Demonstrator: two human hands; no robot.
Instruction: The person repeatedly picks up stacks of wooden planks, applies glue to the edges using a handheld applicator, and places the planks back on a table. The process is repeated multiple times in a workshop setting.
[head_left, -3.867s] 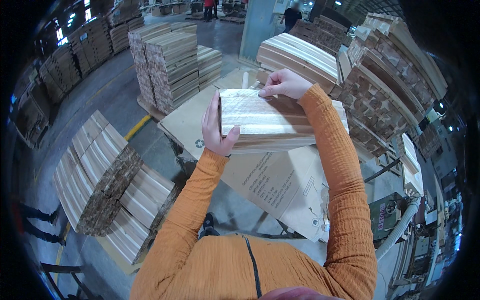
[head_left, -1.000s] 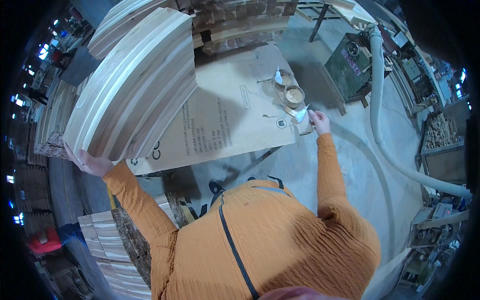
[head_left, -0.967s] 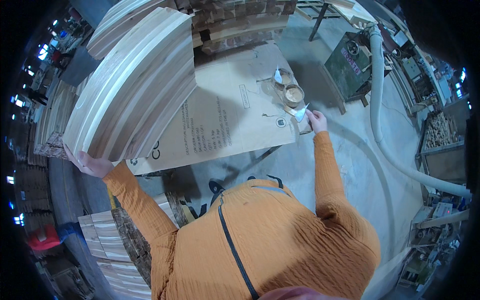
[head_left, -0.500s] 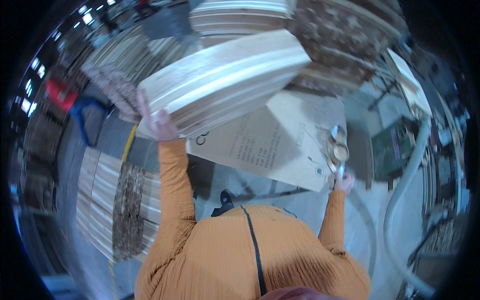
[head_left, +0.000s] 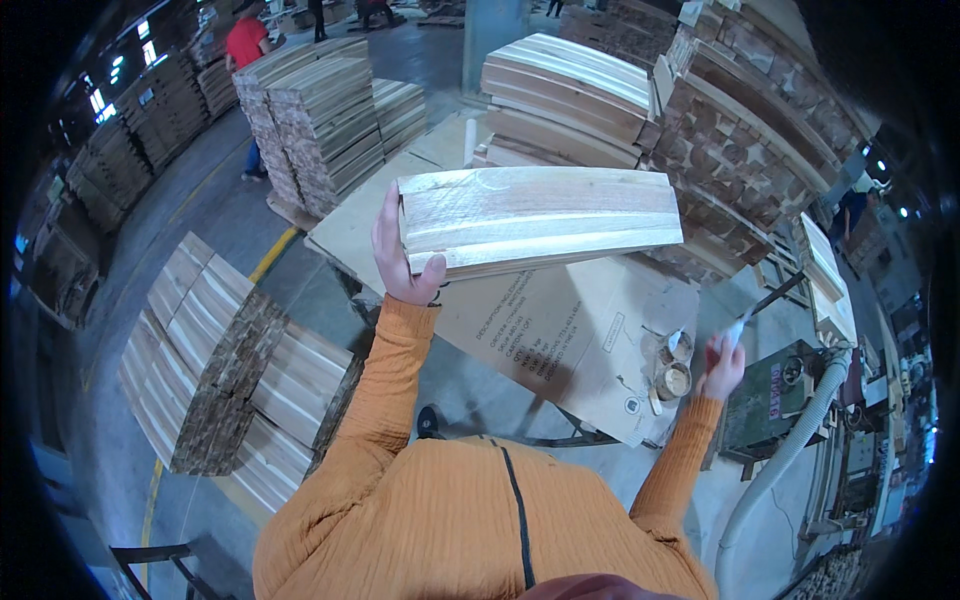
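My left hand (head_left: 405, 262) grips the left end of a pale wooden board (head_left: 540, 205), with the thumb on the near edge and the fingers round the far side. The board is held tilted above a table covered with printed cardboard (head_left: 585, 320). Off to the right, my right hand (head_left: 722, 368) is closed round a small flat-bladed tool (head_left: 738, 328), blurred by motion, its blade pointing up and away. Two small open tins, a nearer one (head_left: 674, 381) and a farther one (head_left: 678, 346), stand on the cardboard's right corner, just left of that hand.
Stacked boards (head_left: 570, 95) rise behind the table, beside a tall pile of wood blocks (head_left: 730, 150). Another stack (head_left: 225, 370) sits on the floor at left. To the right are a green machine (head_left: 770, 400) and a grey hose (head_left: 790, 460). A person in red (head_left: 245, 45) stands far left.
The board has come round from a steep slant to nearly level, shifting right in view. My right hand has lifted away from the tins with the tool. The whole view has shifted.
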